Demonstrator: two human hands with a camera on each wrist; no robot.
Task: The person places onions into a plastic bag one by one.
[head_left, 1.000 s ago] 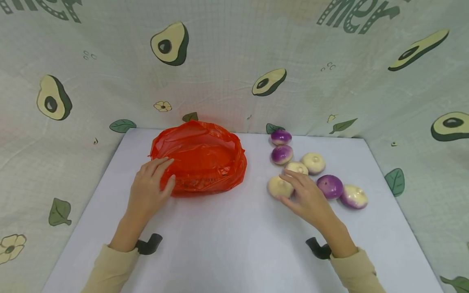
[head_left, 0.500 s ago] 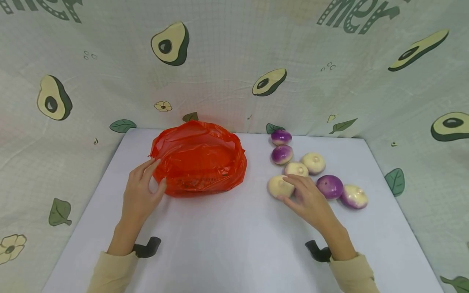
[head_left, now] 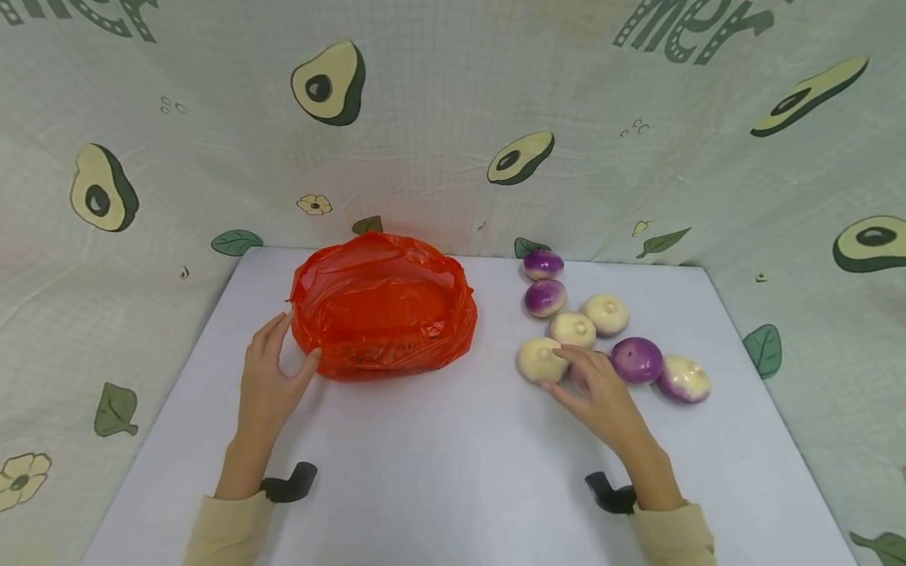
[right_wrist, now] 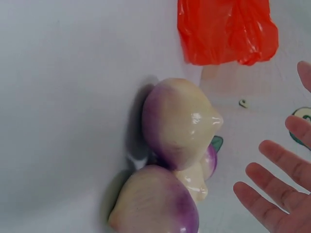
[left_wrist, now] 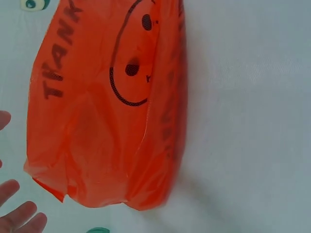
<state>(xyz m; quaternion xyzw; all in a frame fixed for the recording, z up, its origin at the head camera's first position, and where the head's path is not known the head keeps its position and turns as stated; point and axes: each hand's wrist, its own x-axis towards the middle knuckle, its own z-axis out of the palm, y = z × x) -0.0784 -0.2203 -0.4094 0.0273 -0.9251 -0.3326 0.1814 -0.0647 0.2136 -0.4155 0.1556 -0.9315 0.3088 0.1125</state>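
Note:
A red plastic bag (head_left: pixel 385 314) stands on the table with its mouth spread wide. My left hand (head_left: pixel 265 385) is at its left side, fingers spread and relaxed, holding nothing; in the left wrist view the fingertips show apart from the printed bag (left_wrist: pixel 92 111). On the right lie several shiny purple-and-cream turnips. My right hand (head_left: pixel 602 397) hovers over the nearest ones, thumb and fingers apart beside a cream-topped turnip (head_left: pixel 541 361). It partly covers another turnip (head_left: pixel 579 379). The right wrist view shows two turnips (right_wrist: pixel 177 124) close by, with loose fingers off to their right.
Two purple turnips (head_left: pixel 544 299) sit near the table's back edge, and a purple turnip (head_left: pixel 637 361) touches a paler turnip (head_left: pixel 683 380) farther right. Avocado-printed cloth (head_left: pixel 425 118) rises behind the white table (head_left: pixel 425 487). Black straps with camera mounts (head_left: pixel 292 483) sit at both wrists.
My left hand has drawn back from in front of the bag to its left side, toward me. My right hand has shifted slightly toward me. The bag and turnips look unmoved.

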